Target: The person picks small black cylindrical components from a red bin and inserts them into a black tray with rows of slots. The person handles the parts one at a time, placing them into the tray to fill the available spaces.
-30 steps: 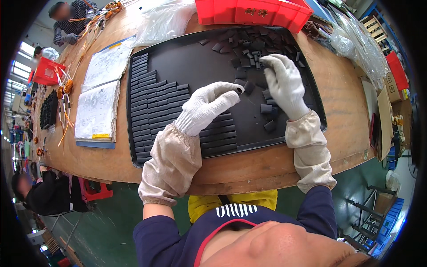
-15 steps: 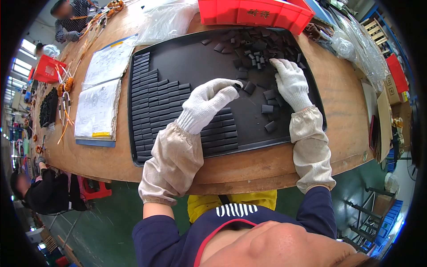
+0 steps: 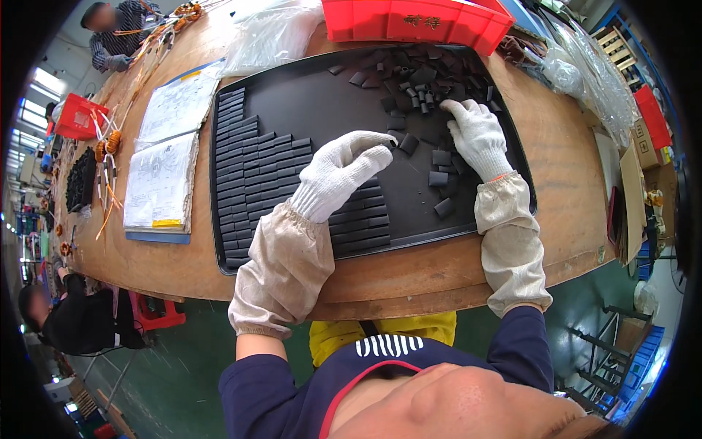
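Observation:
A large black tray (image 3: 292,95) lies on the table in front of me. Short black tube pieces (image 3: 270,174) fill its left part in tight, stepped rows. Loose black tube pieces (image 3: 422,76) are heaped at its far right, with several more scattered below. My left hand (image 3: 342,172), in a white knit glove, hovers over the middle of the tray. Its thumb and index finger pinch a small black tube piece (image 3: 395,142), mostly hidden by the glove. My right hand (image 3: 477,137), gloved alike, is at the heap's near right side, fingers apart and bent, with nothing visible in them.
Beyond the tray stand a red bin (image 3: 417,23) and a clear plastic bag (image 3: 269,40). Open paper sheets on a clipboard (image 3: 162,175) lie to the left, near wired orange coils (image 3: 113,141). Plastic wrap (image 3: 596,88) lies at right. Two other people (image 3: 121,33) are at left.
My right hand has shifted very slightly within the same spot by the heap. The left hand holds nearly the same place, still pinching. The person at lower left has moved a little.

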Motion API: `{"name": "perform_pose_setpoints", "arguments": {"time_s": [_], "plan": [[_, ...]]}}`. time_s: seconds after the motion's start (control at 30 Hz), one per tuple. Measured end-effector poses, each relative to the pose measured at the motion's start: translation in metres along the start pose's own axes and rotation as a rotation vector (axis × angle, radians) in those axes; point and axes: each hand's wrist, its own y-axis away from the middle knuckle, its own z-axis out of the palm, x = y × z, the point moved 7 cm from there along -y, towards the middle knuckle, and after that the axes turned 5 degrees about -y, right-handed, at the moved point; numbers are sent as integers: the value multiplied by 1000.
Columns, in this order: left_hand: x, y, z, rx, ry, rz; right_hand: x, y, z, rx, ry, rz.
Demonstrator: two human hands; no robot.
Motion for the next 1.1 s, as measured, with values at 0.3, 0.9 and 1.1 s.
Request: {"name": "perform_pose_setpoints", "arguments": {"time_s": [0.3, 0.9, 1.1], "plan": [[1, 1, 2, -33, -29, 10, -3, -1, -4, 12, -91, -15], [2, 0, -9, 145, -335, 143, -93, 21, -28, -166, -1342, 16], [7, 0, -10, 194, -261, 192, -87, 21, -31, -367, -1227, 16]]}}
